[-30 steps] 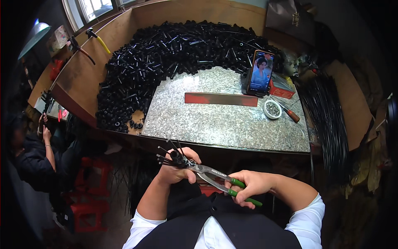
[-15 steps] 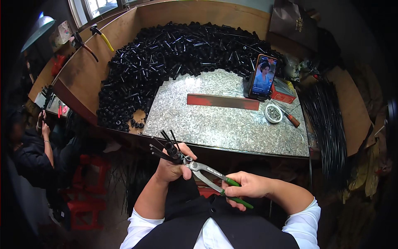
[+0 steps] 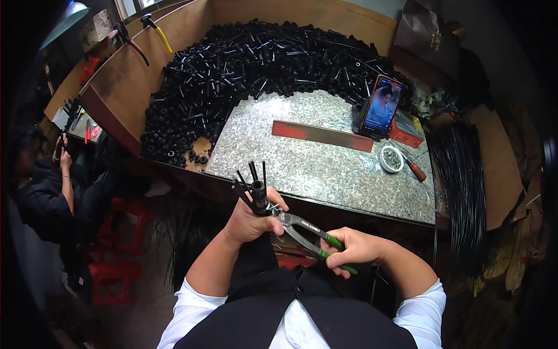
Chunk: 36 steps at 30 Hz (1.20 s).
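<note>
Slippage is looking likeliest: if the left hand [image 3: 247, 225] is clasping loosely while pliers [image 3: 286, 218] are tugging, the black tube [image 3: 257, 189] held there near the bench [image 3: 279, 166] could be twisting free. It is standing open-mouthed, nearly upright, thin rods [image 3: 264, 172] fanning beside it (silvery bits [image 3: 274, 207] are glinting at the pliers' tips). The right hand [image 3: 351, 247] is gripping their handles.

Left hand [image 3: 249, 221] raised and curled in a grip, its thumb [image 3: 275, 225] reaching to the right; left forearm [image 3: 213, 269] slanting up and inward; right hand [image 3: 356, 246] lower, fingers closed; right forearm [image 3: 409, 266] angling in from the right, elbow bent.
</note>
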Tool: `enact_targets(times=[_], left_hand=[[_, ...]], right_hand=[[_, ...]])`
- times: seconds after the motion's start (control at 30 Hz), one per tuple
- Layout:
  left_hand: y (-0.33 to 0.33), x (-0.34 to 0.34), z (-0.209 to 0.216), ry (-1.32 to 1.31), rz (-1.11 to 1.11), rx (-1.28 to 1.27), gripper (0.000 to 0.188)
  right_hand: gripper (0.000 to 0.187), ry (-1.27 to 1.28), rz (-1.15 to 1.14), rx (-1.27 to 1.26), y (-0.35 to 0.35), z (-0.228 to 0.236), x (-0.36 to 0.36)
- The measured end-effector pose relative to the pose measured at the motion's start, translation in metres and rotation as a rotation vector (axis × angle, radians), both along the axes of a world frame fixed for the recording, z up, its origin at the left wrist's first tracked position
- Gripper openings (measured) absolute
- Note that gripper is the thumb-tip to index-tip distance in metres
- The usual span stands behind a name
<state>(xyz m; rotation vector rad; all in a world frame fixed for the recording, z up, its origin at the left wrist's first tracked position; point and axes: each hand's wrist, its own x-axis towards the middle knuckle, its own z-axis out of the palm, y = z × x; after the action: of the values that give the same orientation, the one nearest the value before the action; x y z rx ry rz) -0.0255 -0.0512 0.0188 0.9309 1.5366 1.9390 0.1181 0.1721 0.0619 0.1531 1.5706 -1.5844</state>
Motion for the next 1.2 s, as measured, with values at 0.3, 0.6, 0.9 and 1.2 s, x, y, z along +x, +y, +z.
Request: enact_targets(times=[0.3,0.6,0.9,1.2], left_hand=[[0.002,-0.006,-0.005,-0.238,-0.079,0.105,0.044],[0.012,-0.003,-0.011,0.289,0.042,0.080,0.057],[0.014,-0.001,-0.029,0.152,0.167,0.072,0.071],[0.005,-0.008,-0.015,0.095,0.063,0.041,0.082]], right_hand=[[0.051,1.103,-0.083,0.666,-0.005,-0.012,0.003],[0.046,0.790,0.111,0.515,0.010,0.025,-0.003],[0.030,0.565,0.134,0.668,-0.006,0.030,-0.012],[0.026,0.811,-0.016,0.732,-0.012,0.011,-0.003]])
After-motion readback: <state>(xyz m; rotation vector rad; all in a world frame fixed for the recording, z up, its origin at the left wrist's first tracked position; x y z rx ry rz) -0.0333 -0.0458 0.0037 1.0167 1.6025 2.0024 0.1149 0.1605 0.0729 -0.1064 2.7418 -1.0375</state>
